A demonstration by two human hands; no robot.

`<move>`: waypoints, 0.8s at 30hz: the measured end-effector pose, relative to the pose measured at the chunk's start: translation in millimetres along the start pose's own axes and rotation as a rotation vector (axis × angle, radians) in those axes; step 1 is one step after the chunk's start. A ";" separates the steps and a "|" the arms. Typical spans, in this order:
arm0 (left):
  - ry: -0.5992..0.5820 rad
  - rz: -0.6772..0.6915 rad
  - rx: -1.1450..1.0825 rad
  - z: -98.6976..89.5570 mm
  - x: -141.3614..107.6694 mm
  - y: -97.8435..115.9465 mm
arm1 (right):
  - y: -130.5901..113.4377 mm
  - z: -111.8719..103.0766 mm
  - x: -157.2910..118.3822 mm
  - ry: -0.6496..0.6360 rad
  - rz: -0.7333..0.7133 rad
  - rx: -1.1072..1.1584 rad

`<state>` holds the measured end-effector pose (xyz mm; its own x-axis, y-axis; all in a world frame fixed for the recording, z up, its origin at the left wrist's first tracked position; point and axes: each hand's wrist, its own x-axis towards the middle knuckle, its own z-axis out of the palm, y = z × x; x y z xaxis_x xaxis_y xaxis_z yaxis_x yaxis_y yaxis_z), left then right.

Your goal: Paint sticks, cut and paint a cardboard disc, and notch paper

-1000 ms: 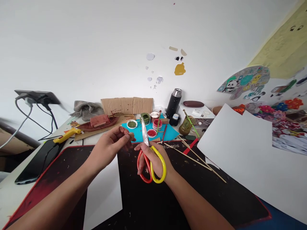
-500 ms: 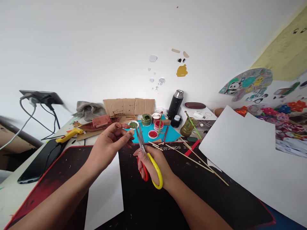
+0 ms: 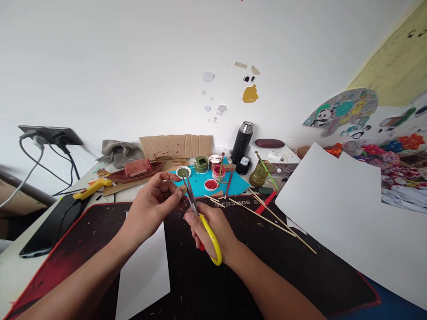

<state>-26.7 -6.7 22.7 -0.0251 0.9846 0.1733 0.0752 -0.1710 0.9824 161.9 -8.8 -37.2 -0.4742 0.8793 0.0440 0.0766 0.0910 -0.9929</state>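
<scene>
Nearest: black mat with red edging across the desk, a white paper sheet lying on it beneath the left forearm. Unmoved over the last second.

Just beyond, right hand closed round the scissors, thumb over the handle near the pivot. Main change here: a second ago scissors stood upright, blades together, both loops in plain sight, well clear of the other hand. Now tipped over to the left, blades slightly parted, points up beside the left fingertips; yellow loop towards me, red loop mostly hidden by the hand.

Left hand much as before, fingers curled, thumb and finger pinching a small tan piece. Blades now right up against it in view; cannot tell whether they touch.

To the right, thin wooden sticks on the mat and a large white sheet, both as earlier.

Farther back, blue sheet with red paint pot and green paint pot, same places. Left of these, reddish model boat.

Farthest: cardboard and black flask by the wall, unchanged.
</scene>
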 end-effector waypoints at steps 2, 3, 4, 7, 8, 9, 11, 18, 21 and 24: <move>0.003 -0.002 0.006 -0.3 0.2 -0.7 | 0.8 0.0 0.1 -0.001 0.001 -0.008; 0.004 -0.003 0.009 -0.5 0.3 -1.2 | 0.8 0.0 0.1 0.000 0.004 -0.009; 0.005 -0.003 0.012 -0.6 0.4 -1.7 | 0.4 0.0 0.0 0.001 0.008 -0.010; 0.000 -0.003 0.011 -1.0 0.3 -2.9 | -1.5 0.1 -0.2 0.003 0.018 -0.017; -0.002 -0.003 0.011 -1.1 0.2 -3.0 | -2.2 0.1 -0.2 0.003 0.020 -0.020; -0.003 -0.002 0.012 -1.1 0.0 -3.1 | -2.8 0.0 -0.3 0.004 0.021 -0.023; -0.005 -0.002 0.017 -1.1 -0.3 -3.0 | -3.6 -0.1 -0.4 0.002 0.023 -0.032; -0.014 -0.006 0.020 -0.7 -0.1 -1.5 | -6.3 -0.8 -1.1 -0.004 0.017 -0.068; -0.012 -0.012 0.011 0.1 -0.1 -0.1 | -7.6 -0.2 -1.7 0.002 0.029 -0.064; -0.002 -0.020 0.000 1.3 -0.2 0.8 | -8.1 0.6 -2.4 0.005 0.040 -0.049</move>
<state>-25.4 -7.0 23.4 -0.0242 0.9879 0.1532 0.0746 -0.1510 0.9857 161.8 -11.9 -29.3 -0.4651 0.8852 0.0050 0.1385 0.0783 -0.9873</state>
